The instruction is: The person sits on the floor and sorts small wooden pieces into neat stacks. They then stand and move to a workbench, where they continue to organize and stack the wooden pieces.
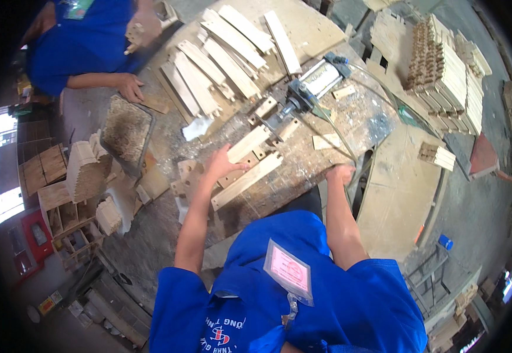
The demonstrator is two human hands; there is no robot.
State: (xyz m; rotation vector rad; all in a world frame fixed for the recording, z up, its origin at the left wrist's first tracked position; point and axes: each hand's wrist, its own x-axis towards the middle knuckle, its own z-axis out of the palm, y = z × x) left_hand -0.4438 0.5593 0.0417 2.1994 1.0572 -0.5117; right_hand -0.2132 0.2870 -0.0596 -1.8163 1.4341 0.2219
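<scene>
My left hand (223, 166) grips the near end of a short pale wooden slat (249, 145), its thumb spread across the drilled blocks beside it. The slat's far end lies by the metal rod of an air cylinder (320, 79) fixed on the worktable (362, 126). A longer wooden slat (247, 181) with holes near its end lies just nearer to me, parallel to the first. At the table's front edge, my right hand (341, 174) is curled closed beside a hose; what its fingers hold is hidden.
Curved pale slats (226, 50) lie in rows at the far side. A co-worker's hand (131, 87) rests near a tray of small pieces (125, 126). Stacked wooden parts (444, 76) stand at right, beside a board (394, 188) bearing a small bundle (436, 155).
</scene>
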